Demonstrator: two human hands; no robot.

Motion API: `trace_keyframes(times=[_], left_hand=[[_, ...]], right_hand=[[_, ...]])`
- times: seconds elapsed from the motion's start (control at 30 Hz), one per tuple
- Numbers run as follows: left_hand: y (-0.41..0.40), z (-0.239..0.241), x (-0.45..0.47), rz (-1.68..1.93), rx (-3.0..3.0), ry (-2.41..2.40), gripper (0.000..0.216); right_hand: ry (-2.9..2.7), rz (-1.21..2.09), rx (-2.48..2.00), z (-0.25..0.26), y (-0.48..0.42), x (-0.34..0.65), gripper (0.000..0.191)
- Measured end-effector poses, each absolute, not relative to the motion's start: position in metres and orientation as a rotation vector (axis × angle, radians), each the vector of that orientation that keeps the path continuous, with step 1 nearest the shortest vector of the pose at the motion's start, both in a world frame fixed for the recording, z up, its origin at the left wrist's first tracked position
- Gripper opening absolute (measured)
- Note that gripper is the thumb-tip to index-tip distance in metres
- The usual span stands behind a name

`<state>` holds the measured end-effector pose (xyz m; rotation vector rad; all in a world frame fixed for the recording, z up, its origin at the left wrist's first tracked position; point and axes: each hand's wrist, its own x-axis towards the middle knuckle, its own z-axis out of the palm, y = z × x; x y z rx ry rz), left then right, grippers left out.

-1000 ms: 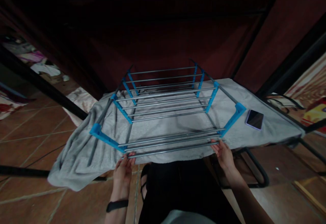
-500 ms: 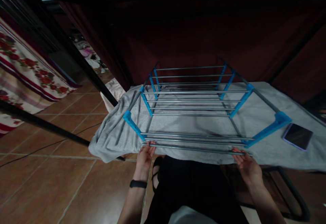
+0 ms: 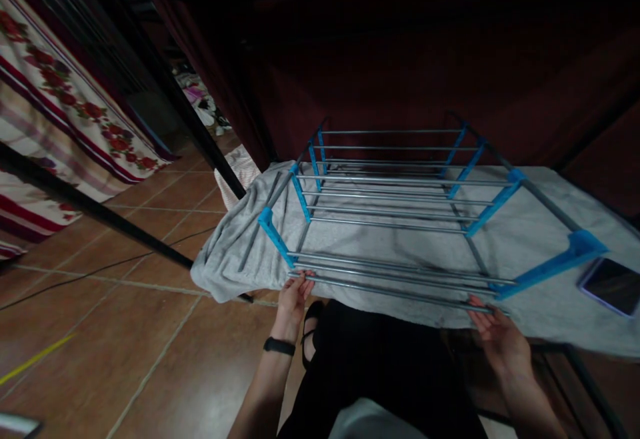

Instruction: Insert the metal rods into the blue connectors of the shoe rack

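Observation:
A rack (image 3: 489, 206) of thin metal rods and blue plastic brackets stands on a grey cloth (image 3: 380, 239). Along its near edge runs a loose-looking metal rod (image 3: 395, 292), roughly parallel to the lower rods. My left hand (image 3: 293, 298) pinches the left end of this rod, close to the foot of the left blue bracket (image 3: 276, 239). At the other end, my right hand (image 3: 500, 339) has its fingers under the rod and thumb on top, just below the right blue bracket (image 3: 555, 264). Whether the rod's ends touch the brackets, I cannot tell.
A phone (image 3: 611, 286) lies on the cloth at the right. Dark metal poles (image 3: 100, 209) cross the left side. Beyond them hangs a floral cloth (image 3: 93, 109) over the tiled floor (image 3: 165, 359), where a black cable (image 3: 115, 266) runs. A dark red curtain (image 3: 390, 79) hangs behind.
The view has turned slightly, so the rack and cloth sit further right in the picture. Both hands keep their hold on the rod's ends.

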<state>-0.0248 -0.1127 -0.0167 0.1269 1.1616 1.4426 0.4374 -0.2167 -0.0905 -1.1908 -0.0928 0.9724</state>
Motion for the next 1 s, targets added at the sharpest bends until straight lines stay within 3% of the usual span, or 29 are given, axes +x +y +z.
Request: trace_keyframes(times=[0.7, 1.0], left_hand=[[-0.114, -0.015, -0.028, 1.431, 0.129, 1.130, 0.015], [-0.111, -0.013, -0.029, 1.478, 0.120, 1.128, 0.019]], right_hand=[[-0.048, 0.938, -1.236, -0.092, -0.218, 0.441, 0.011], [-0.021, 0.856, -1.216, -0.089, -0.225, 0.442, 0.029]])
